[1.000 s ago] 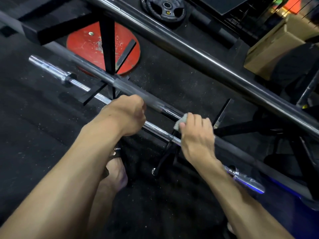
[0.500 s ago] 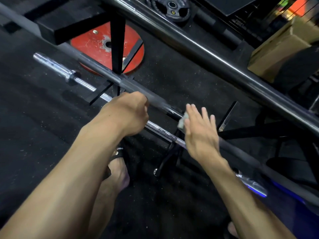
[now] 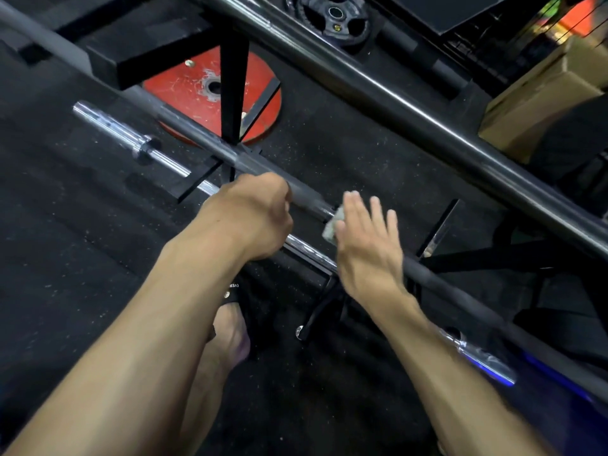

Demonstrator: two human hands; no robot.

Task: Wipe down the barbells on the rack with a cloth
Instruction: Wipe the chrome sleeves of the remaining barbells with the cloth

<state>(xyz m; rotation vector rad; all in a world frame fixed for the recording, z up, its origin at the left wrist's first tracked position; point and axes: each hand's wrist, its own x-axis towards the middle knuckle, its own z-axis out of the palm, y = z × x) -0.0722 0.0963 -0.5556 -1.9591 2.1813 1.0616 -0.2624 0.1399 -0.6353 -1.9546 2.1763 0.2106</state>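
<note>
A chrome barbell (image 3: pixel 125 131) runs diagonally from upper left to lower right on a low black rack (image 3: pixel 232 93). Just beyond it lies a dark grey bar (image 3: pixel 197 139), and a thicker black bar (image 3: pixel 378 83) crosses farther back. My left hand (image 3: pixel 253 215) is curled round the chrome barbell's shaft. My right hand (image 3: pixel 365 245) has its fingers straight and presses a small pale cloth (image 3: pixel 332 223) against the bars; most of the cloth is hidden under the palm.
A red weight plate (image 3: pixel 184 87) lies on the black rubber floor behind the rack. A black plate (image 3: pixel 335 14) sits at the top. A cardboard box (image 3: pixel 539 93) stands at right. My sandalled foot (image 3: pixel 230 337) is below the barbell.
My right hand went from gripping the bar with the cloth to flat, straight fingers over the cloth. My left hand kept its grip. The view shifted slightly.
</note>
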